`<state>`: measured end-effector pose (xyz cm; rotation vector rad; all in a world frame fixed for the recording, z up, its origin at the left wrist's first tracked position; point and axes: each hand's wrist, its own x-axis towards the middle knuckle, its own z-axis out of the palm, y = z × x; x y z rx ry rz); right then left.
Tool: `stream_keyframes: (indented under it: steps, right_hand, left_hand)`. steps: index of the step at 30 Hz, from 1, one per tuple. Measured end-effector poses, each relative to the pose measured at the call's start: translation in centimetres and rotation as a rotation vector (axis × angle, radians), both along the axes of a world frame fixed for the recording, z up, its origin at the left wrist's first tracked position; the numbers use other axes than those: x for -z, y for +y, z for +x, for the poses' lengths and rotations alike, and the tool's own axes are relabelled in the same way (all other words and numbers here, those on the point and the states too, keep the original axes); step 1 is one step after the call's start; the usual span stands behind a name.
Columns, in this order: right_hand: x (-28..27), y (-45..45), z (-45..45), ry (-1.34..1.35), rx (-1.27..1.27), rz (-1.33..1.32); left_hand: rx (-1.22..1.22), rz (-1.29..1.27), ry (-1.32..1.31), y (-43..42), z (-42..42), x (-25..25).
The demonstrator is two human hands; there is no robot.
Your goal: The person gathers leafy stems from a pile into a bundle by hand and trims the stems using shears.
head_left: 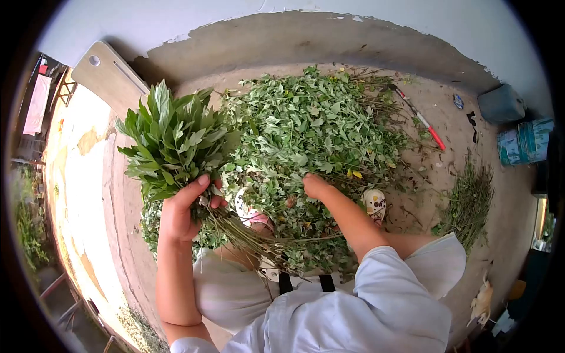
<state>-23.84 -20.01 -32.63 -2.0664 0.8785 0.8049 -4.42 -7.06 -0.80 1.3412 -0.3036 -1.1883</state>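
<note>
My left hand [189, 203] is closed round a thick bunch of leafy green stems [173, 144]. Its broad leaves fan out above the fist, while the long bare stalks [244, 232] trail down to the right across my lap. My right hand [316, 185] is at the near side of a big heap of cut leafy stems [306, 120] on the ground. Its fingers are curled in among the leaves, and what they pinch is hidden. The heap lies between and beyond my feet, in spotted clogs [375, 203].
A tool with a red and white handle [421, 117] lies right of the heap. Farther right are a pile of thin stalks [471, 200], a blue-grey container [502, 105] and a blue bucket [525, 143]. A grey board [109, 76] leans at the left. A cat [481, 300] lies lower right.
</note>
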Motion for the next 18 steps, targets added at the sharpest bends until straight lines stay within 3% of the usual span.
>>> stream_keyframes:
  steps: [2,5,12,14,18]
  right_hand:
    - [1.9,0.0,1.0,-0.021,0.059,-0.070]
    - [4.1,-0.4,2.1,-0.212,0.146,-0.379]
    - [4.7,-1.8,4.3,-0.138,0.278,-0.231]
    - [3.7,-2.1,4.6,-0.201,0.270,-0.215]
    - [-5.6,-2.9,4.8,-0.562,0.384,-0.089]
  left_hand:
    - [0.007,0.029,-0.029,0.1,0.3,0.2]
    - [0.022,0.042,-0.061,0.1,1.0,0.6]
    - [0.033,0.030,-0.056,0.2,1.7,0.8]
    - [0.035,0.032,-0.041,0.4,1.9,1.1]
    - [-0.047,0.040,0.023,0.0,1.7,1.0]
